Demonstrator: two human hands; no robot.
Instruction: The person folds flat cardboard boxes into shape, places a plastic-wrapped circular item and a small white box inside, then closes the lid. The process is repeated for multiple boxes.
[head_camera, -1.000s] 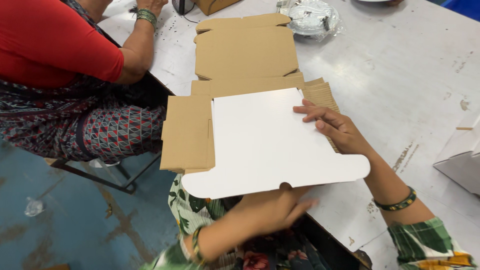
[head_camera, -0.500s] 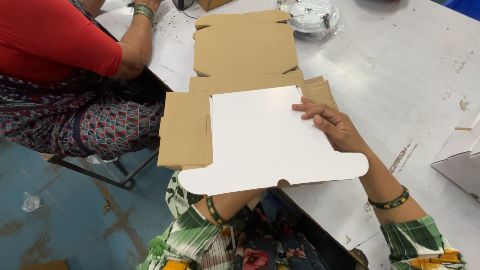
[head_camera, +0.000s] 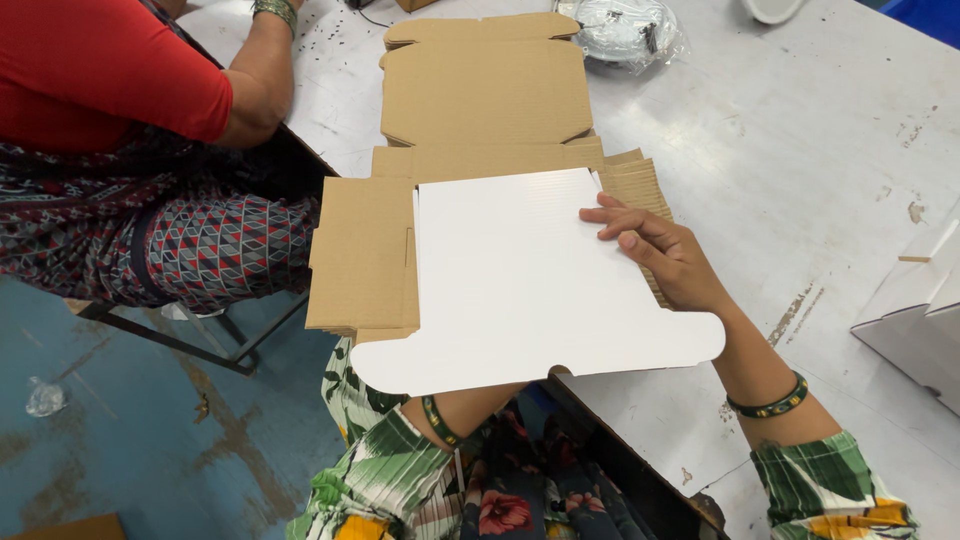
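A flat brown cardboard box blank (head_camera: 485, 90) lies on the grey table (head_camera: 800, 150), its near end hanging past the table's edge over my lap. A white panel (head_camera: 520, 290) with rounded tabs lies on top of it. My right hand (head_camera: 665, 255) rests on the panel's right edge, fingers stretched flat and apart. My left forearm (head_camera: 455, 410), with a wristband, reaches up under the panel's near edge. The left hand itself is hidden beneath the panel.
Another person in a red top (head_camera: 100, 70) sits at the table's left, forearm on the tabletop. A plastic-wrapped round item (head_camera: 620, 25) lies beyond the blank. White folded boxes (head_camera: 915, 320) stand at the right edge. Blue floor (head_camera: 150, 430) lies below left.
My left hand, seen below the panel's near edge a second ago, has slid under the panel out of sight. The right hand has stayed on the panel's right edge.
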